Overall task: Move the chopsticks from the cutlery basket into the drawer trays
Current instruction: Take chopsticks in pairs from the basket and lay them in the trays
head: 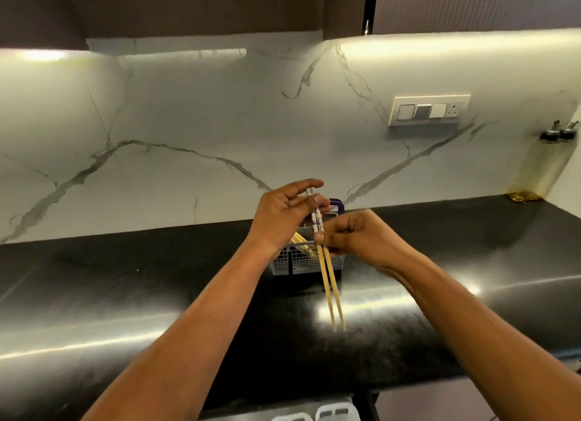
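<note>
— Nearest, what's there?
— White drawer trays [333, 413], just peeking below the worktop [157, 295] edge.
— And the hands?
— Both pinch one pair of chopsticks [330, 282]: left hand [283, 214] at the patterned tops, right hand [358, 235] lower down, tips pointing near.
— Progress?
— Seems early. More chopsticks [300, 241] lean in the cutlery basket [301, 262] behind; none visibly in the trays.
— Room?
— Plenty; bare worktop either side, front edge to cross.

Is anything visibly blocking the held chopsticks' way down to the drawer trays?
Nothing visible does. Both hands, left and right, hold the chopstick pair above the black counter; the white trays show past its near edge, largely cropped.
</note>
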